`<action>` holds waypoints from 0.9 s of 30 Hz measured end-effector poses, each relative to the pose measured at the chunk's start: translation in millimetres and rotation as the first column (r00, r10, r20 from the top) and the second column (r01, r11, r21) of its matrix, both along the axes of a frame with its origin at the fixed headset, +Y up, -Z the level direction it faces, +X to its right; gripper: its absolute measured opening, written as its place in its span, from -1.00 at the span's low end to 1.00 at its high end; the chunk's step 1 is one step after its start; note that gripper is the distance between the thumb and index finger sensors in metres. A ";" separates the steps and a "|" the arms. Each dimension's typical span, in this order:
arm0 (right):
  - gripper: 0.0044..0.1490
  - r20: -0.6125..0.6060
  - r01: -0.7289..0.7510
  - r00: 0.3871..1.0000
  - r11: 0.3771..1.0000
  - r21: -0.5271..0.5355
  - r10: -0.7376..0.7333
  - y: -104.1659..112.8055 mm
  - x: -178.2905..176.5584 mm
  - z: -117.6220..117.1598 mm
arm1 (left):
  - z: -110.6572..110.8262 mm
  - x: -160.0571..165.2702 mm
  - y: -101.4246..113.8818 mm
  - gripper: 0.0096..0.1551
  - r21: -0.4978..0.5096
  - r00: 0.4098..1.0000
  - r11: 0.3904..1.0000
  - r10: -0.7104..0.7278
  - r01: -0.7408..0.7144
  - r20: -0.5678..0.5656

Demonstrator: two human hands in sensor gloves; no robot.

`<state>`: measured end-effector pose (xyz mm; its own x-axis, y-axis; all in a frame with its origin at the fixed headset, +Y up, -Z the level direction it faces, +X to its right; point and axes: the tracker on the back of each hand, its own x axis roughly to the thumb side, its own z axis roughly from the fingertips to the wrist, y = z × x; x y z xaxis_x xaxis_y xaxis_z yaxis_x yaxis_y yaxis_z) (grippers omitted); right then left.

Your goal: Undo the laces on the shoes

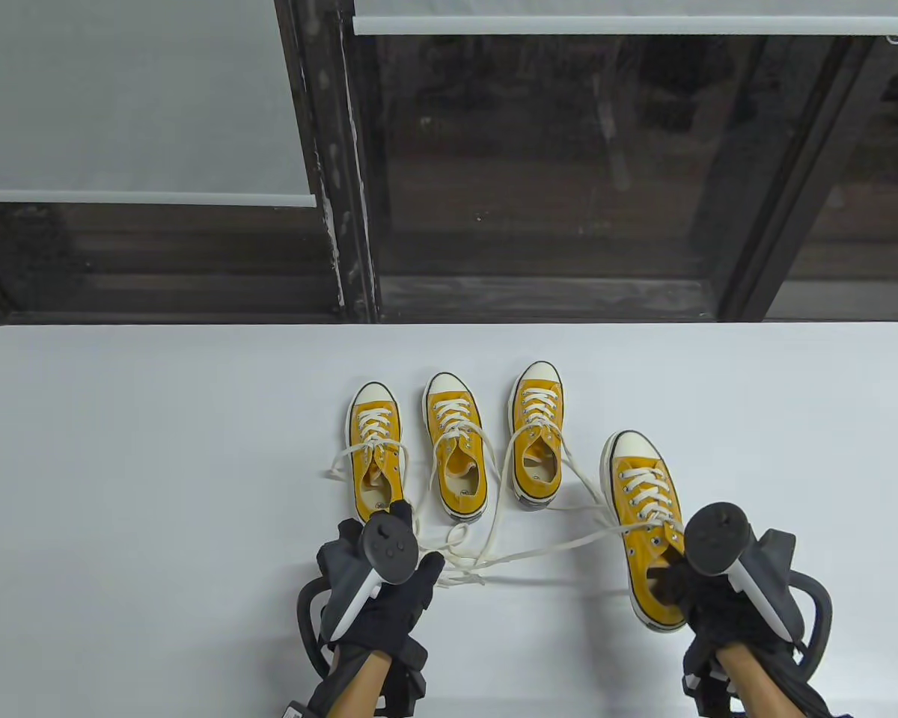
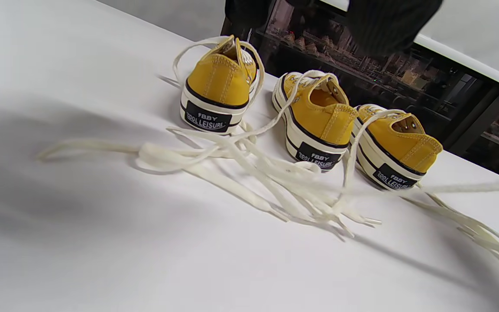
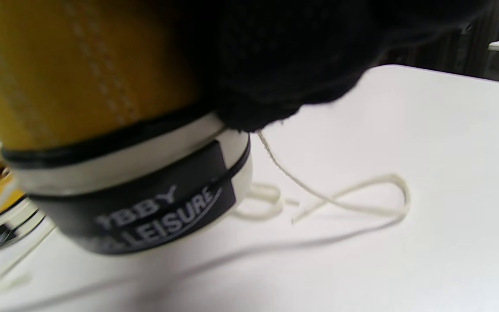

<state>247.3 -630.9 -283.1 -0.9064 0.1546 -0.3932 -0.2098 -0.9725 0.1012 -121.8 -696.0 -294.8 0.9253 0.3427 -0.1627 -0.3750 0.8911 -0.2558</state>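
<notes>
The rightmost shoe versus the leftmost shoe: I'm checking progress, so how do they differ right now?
The rightmost shoe sits nearer the person and angled, apart from the row; the leftmost shoe stands in line with its neighbours. The right hand grips the rightmost shoe at its heel; the left hand is just behind the leftmost shoe's heel. A lace runs taut from the rightmost shoe toward the left hand; the leftmost shoe's laces lie slack. Both are yellow low-tops with cream laces.

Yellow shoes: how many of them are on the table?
4. Three stand in a row: left, middle, right. The fourth shoe lies nearer, under the right hand. None looks hidden.
</notes>
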 end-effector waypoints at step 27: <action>-0.43 0.148 -0.031 0.988 0.990 -0.137 0.051 -88.2 -10.6 -158.4 | -1.3 4.0 3.8 -0.07 0.015 0.999 0.999 -0.037 0.037 -0.010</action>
